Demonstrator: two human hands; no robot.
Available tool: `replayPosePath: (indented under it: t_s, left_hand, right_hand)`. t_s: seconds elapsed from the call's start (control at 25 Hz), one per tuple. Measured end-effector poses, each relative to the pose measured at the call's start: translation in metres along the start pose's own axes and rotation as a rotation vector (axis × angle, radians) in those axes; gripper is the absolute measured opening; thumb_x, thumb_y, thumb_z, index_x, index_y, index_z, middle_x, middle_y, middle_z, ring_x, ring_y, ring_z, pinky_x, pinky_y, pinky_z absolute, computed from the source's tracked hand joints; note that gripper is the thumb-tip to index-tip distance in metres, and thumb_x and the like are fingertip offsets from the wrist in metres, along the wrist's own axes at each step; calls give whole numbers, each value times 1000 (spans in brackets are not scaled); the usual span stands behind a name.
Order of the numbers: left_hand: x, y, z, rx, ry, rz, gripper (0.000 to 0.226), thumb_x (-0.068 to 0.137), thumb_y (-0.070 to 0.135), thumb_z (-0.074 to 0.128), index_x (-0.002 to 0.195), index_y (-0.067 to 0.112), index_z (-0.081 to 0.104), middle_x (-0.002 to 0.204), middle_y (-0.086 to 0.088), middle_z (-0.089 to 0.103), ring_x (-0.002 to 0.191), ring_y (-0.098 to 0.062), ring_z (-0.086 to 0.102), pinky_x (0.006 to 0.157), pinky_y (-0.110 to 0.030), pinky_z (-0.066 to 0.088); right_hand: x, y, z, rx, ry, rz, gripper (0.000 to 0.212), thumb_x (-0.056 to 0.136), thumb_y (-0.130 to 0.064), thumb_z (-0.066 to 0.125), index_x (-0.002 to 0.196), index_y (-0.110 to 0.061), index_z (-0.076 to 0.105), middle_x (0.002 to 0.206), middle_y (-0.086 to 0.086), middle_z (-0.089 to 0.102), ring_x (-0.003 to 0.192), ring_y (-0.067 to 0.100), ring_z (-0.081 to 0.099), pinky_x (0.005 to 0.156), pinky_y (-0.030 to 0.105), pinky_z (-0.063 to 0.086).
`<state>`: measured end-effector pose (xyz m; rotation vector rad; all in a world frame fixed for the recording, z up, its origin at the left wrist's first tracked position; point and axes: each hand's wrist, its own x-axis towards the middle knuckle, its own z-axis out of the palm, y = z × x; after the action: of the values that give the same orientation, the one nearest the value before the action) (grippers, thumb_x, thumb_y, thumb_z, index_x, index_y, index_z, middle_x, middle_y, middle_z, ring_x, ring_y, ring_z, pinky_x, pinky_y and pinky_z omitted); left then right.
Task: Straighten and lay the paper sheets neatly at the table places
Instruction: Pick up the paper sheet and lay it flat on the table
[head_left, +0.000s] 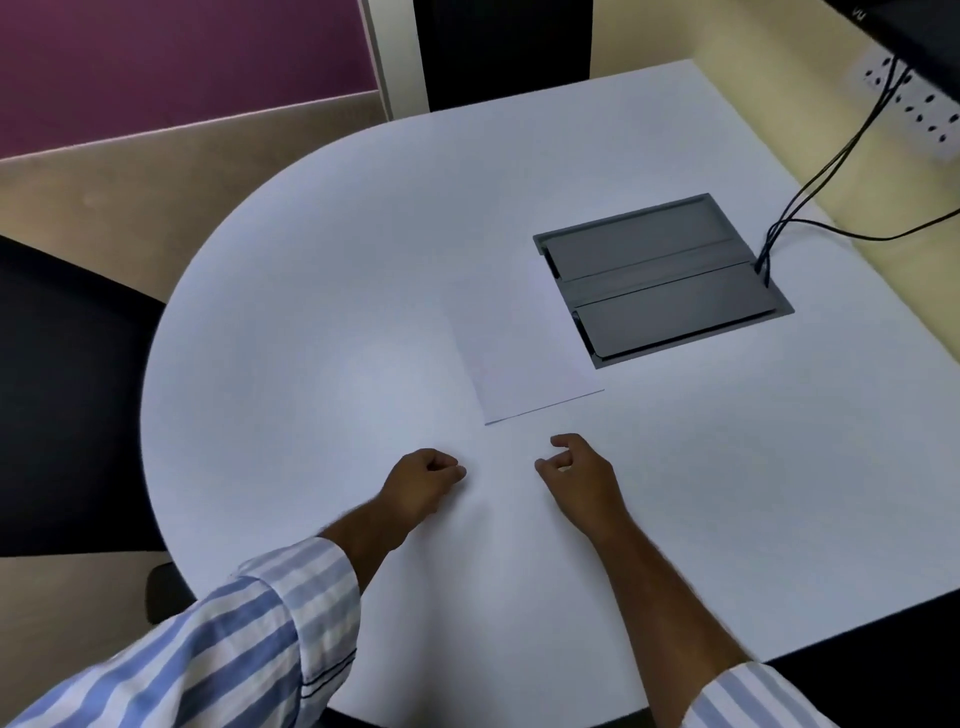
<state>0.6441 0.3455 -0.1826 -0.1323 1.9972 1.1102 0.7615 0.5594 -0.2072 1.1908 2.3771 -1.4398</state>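
A white paper sheet (524, 358) lies flat on the white table (311, 312), its near edge just beyond my hands and its far right part beside the grey hatch. My left hand (423, 480) hovers or rests on the table below the sheet, fingers curled into a loose fist, holding nothing. My right hand (576, 475) is a little to the right, fingers loosely curled and slightly apart, also with nothing in it. Neither hand touches the sheet. The paper is nearly the same colour as the table, so its far edges are hard to see.
A grey cable hatch (662, 278) is set into the table at the right, with black cables (810, 192) running to a wall socket strip (914, 109). A dark chair (67, 389) stands at the left edge. The table's rounded rim curves on the left.
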Motion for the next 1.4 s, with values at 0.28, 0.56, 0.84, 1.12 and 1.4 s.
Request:
replayPosePath:
  t_s: [0.28, 0.56, 0.84, 1.12, 1.4]
  left_hand:
    - [52, 31, 43, -241, 59, -47, 17, 94, 15, 68, 77, 15, 70, 71, -4, 63, 59, -15, 58, 53, -24, 49]
    - [84, 34, 67, -60, 256, -79, 22, 89, 28, 73, 101, 10, 67, 97, -10, 73, 86, -27, 70, 85, -44, 61]
    - [93, 48, 76, 31, 329, -82, 17, 86, 26, 72, 98, 15, 68, 98, -2, 72, 96, -27, 69, 91, -42, 59]
    - [99, 51, 78, -220, 350, -123, 17, 84, 11, 71, 67, 12, 71, 67, -9, 72, 62, -28, 67, 76, -52, 66]
    - [92, 54, 71, -501, 275, -126, 15, 87, 0, 59, 81, 7, 71, 77, -12, 66, 70, -28, 65, 74, -48, 68]
  right_hand:
    - [63, -5, -28, -64, 167, -53, 36, 95, -26, 72, 129, -17, 65, 109, 0, 72, 97, 18, 68, 86, 28, 52]
    - [105, 3, -44, -318, 244, -43, 56, 95, -19, 72, 145, -2, 55, 145, 19, 53, 131, 38, 54, 106, 45, 49]
    - [120, -10, -35, -379, 282, -70, 45, 95, -22, 71, 134, 0, 61, 129, 21, 59, 122, 39, 55, 96, 44, 50]
    - [134, -4, -36, -49, 321, 18, 18, 93, -14, 75, 107, -3, 76, 104, 13, 77, 87, 25, 67, 80, 27, 45]
    - [133, -7, -39, 27, 396, -19, 14, 92, -14, 77, 103, -6, 76, 86, -1, 69, 78, 19, 63, 77, 27, 45]
